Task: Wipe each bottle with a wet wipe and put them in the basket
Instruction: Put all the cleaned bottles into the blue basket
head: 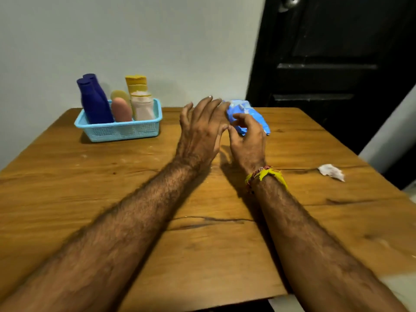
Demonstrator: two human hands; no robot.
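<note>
forearms: both stretched out low over the table [135, 221], nearest the lens, bit blurry

left hand [201, 129]: fingers spread, palm down, holding nothing, just beside the pack

right hand [246, 140]: curled loosely, fingertips at the blue wipe pack [249, 118], can't tell if actually pinching it

bottles: all upright in the basket [119, 129], purple bottles [93, 102] at left, so probably done sorting

used wipe [331, 172]: crumpled, off right, well apart, looks discarded
</note>
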